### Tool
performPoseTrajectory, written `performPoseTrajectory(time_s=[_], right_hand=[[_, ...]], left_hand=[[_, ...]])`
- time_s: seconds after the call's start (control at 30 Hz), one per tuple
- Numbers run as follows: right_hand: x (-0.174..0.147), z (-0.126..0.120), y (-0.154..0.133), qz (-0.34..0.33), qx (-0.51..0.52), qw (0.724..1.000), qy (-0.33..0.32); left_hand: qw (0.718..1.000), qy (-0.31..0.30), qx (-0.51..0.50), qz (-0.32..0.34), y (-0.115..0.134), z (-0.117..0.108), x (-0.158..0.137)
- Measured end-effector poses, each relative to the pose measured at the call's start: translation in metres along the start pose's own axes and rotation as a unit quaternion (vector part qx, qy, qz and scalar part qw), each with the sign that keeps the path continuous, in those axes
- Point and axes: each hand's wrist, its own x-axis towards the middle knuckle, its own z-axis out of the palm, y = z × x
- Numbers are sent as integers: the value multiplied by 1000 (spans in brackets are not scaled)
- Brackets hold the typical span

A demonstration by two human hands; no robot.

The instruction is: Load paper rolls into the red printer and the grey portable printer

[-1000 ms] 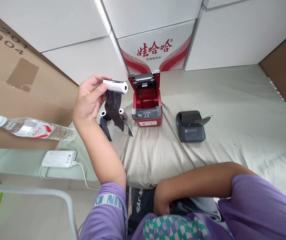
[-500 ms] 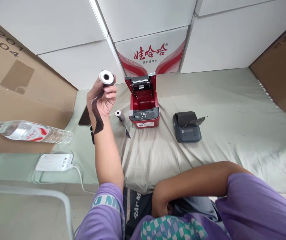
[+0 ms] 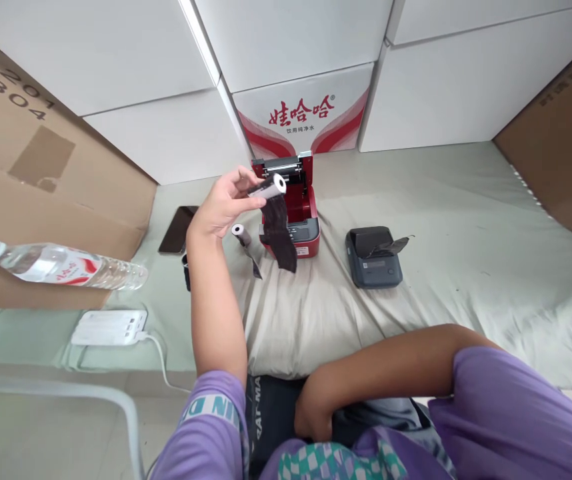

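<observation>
Carton (image 3: 301, 110) reads "娃哈哈"; brown box (image 3: 16, 87) "201 304"; left hand (image 3: 221, 207) holds roll (image 3: 267, 189).

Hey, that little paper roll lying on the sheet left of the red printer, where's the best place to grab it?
Probably across the round body of the small roll, coming from above with the fingers on its two long sides. It lies on its side on the sheet, its dark loose tail trailing toward the viewer, so grip the core end, not the strip. The red printer sits close on its right.
</observation>
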Motion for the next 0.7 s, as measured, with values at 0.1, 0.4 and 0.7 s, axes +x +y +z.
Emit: performPoseTrajectory(time_s=[0.1,0.4,0.7], right_hand=[[-8,-7,-8,28,-27,987,-157],[-18,-13,-22,43,-52,991,-119],[-21,-16,-23,27,-78,987,-139]], left_hand=[[991,-42,118,-42,2,9,2],[977,-33,203,-58,-5,26,9],[994,-87,-35,-53,-9,12,1]])
